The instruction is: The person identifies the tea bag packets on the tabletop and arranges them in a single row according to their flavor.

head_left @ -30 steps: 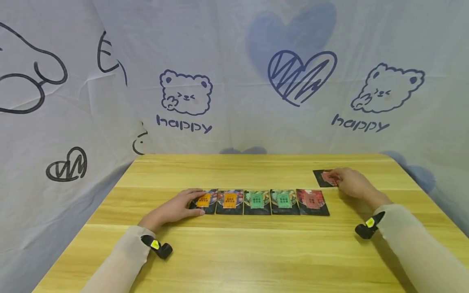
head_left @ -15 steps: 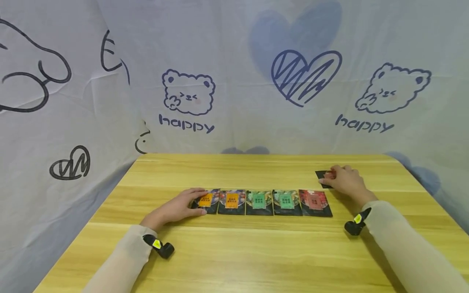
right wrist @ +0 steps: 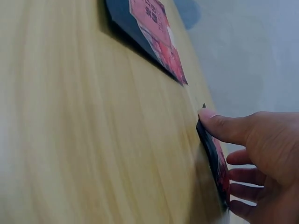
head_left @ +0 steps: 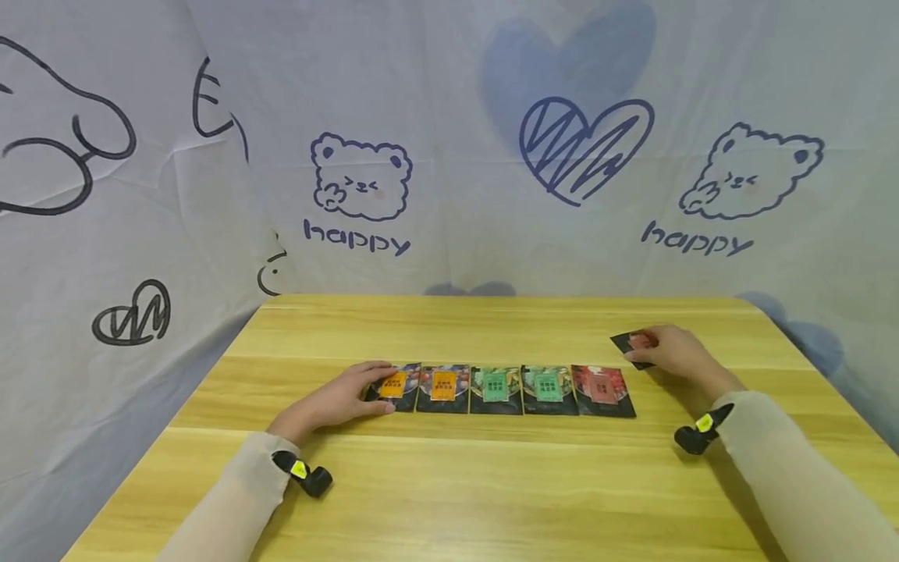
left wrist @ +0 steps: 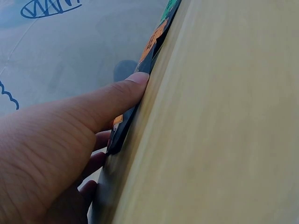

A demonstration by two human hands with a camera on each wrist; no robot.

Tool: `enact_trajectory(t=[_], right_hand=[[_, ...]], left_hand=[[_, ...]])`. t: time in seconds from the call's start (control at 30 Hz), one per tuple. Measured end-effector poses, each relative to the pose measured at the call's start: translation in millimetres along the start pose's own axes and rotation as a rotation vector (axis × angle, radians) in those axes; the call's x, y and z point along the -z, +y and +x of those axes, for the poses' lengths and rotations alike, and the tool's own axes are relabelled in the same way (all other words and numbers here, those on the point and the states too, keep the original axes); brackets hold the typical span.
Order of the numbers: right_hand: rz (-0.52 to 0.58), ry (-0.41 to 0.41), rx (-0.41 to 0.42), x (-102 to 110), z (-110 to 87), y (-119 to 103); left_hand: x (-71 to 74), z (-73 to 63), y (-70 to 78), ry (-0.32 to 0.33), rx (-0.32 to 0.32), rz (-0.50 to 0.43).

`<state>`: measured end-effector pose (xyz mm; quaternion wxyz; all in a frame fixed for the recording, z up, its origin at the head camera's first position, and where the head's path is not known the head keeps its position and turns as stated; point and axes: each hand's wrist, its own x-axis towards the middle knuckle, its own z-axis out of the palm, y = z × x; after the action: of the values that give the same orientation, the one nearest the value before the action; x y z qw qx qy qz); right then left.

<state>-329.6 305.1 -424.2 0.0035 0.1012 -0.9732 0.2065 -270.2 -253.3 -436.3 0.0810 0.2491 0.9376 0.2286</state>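
Several flat black-edged food packets lie side by side in a row. From left to right come an orange-label packet (head_left: 398, 384), a second orange-label packet (head_left: 442, 387), two green-label packets (head_left: 495, 389) and a red-label packet (head_left: 602, 389). My left hand (head_left: 340, 400) rests on the leftmost packet, thumb on its near edge and fingertips toward its far side. Farther back on the right, my right hand (head_left: 680, 357) pinches another red-label packet (head_left: 623, 342) between thumb and fingers. The hand covers that packet's right side. In the right wrist view the thumb (right wrist: 217, 125) presses its edge.
The pale wooden table (head_left: 449, 484) extends in front of and behind the row. White cloth (head_left: 449, 156) with drawn bears and hearts hangs behind and to the left. Each wrist wears a small black camera (head_left: 695, 439) on a strap.
My right hand shifted left over the red-label packet, then back right and slightly nearer, and that packet has moved and turned a little with it. My left hand and the row stay put.
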Motion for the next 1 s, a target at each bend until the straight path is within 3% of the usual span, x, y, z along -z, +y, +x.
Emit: enact_trajectory(t=[0.13, 0.33, 0.77, 0.9, 1.0], right_hand=[[0.012, -0.015, -0.031, 1, -6.6, 8], [-0.057, -0.031, -0.046, 6, -14.0, 18], [0.068, -0.132, 0.191, 17, -16.8, 32], [0.070, -0.114, 0.270, 17, -20.2, 37], [0.099, -0.112, 0.285, 16, -23.5, 37]], left_hand=[[-1.0, -0.4, -0.1, -0.004, -0.001, 0.006], [-2.2, -0.2, 0.2, -0.010, 0.000, 0.001], [-1.4, 0.0, -1.1, -0.002, 0.006, -0.001], [-1.5, 0.0, -2.6, -0.003, 0.008, 0.005], [-1.8, -0.3, -3.7, -0.003, 0.009, 0.009]])
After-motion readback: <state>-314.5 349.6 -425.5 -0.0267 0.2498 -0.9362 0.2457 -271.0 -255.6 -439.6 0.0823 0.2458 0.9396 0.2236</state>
